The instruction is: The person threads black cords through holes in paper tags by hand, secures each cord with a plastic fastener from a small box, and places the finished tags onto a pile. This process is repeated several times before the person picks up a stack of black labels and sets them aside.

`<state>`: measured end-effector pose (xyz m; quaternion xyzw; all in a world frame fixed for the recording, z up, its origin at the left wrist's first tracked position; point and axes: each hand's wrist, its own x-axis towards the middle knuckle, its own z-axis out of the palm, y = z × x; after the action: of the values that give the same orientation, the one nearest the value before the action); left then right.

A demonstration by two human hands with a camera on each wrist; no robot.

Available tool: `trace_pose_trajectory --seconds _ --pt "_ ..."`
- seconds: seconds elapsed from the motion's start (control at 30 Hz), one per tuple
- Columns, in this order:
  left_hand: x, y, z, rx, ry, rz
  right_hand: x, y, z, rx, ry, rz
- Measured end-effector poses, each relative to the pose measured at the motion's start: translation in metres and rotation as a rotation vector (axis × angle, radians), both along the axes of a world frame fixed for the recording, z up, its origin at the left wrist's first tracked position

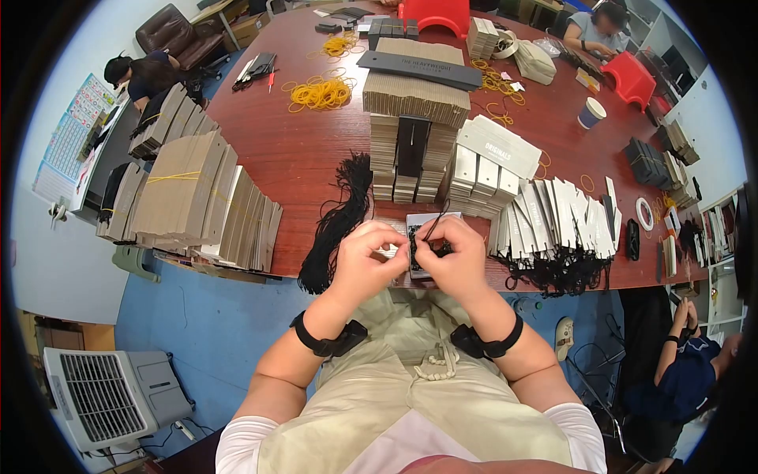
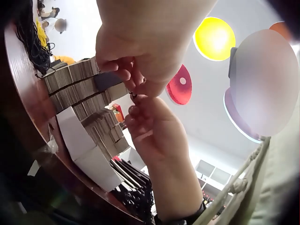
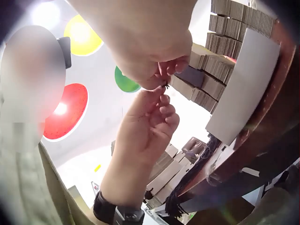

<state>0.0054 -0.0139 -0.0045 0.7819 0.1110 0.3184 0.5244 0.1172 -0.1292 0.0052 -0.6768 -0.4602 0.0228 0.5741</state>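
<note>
Both hands meet over the table's near edge, thumbs and fingertips together. The left hand (image 1: 367, 259) and the right hand (image 1: 454, 257) pinch a thin black cord (image 1: 433, 227) between them. In the right wrist view a small dark bit of the cord (image 3: 166, 86) shows where the fingertips meet; the rest is hidden by the fingers. Just under the hands is a small white box (image 1: 421, 272) with small black pieces in it. A bundle of black cords (image 1: 345, 213) lies left of the left hand. White tags (image 1: 553, 217) with black cords fan out to the right.
Tall stacks of cardboard tags (image 1: 414, 99) stand straight ahead, beside white tags marked ORIGINALS (image 1: 499, 146). More banded stacks (image 1: 185, 189) are at the left edge. Yellow rubber bands (image 1: 321, 93), a paper cup (image 1: 591, 113) and a red stool (image 1: 629, 79) are farther off. Other people sit around.
</note>
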Motion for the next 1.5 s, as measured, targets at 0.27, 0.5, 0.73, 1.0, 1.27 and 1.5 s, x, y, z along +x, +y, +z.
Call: trace_pose_trajectory --seconds 0.27,0.5,0.73,1.0,1.27,1.5 --pt "0.003 0.007 -0.007 -0.388 -0.016 -0.077 -0.001 0.003 0.001 0.149 -0.091 0.003" --pt "0.005 0.004 -0.013 -0.541 0.020 -0.133 -0.002 0.003 -0.003 0.103 0.058 0.038" --pt "0.001 0.008 -0.008 -0.564 0.032 -0.111 0.001 -0.003 -0.001 0.174 0.310 0.074" --pt "-0.001 0.008 -0.001 -0.571 0.108 -0.091 0.017 -0.004 0.008 -0.211 1.269 0.545" --pt "-0.004 0.007 -0.002 -0.608 0.143 -0.136 0.017 -0.005 0.001 -0.253 1.044 0.445" --pt "-0.006 0.009 0.005 -0.605 0.160 -0.165 0.016 -0.007 0.000 -0.304 0.729 0.267"
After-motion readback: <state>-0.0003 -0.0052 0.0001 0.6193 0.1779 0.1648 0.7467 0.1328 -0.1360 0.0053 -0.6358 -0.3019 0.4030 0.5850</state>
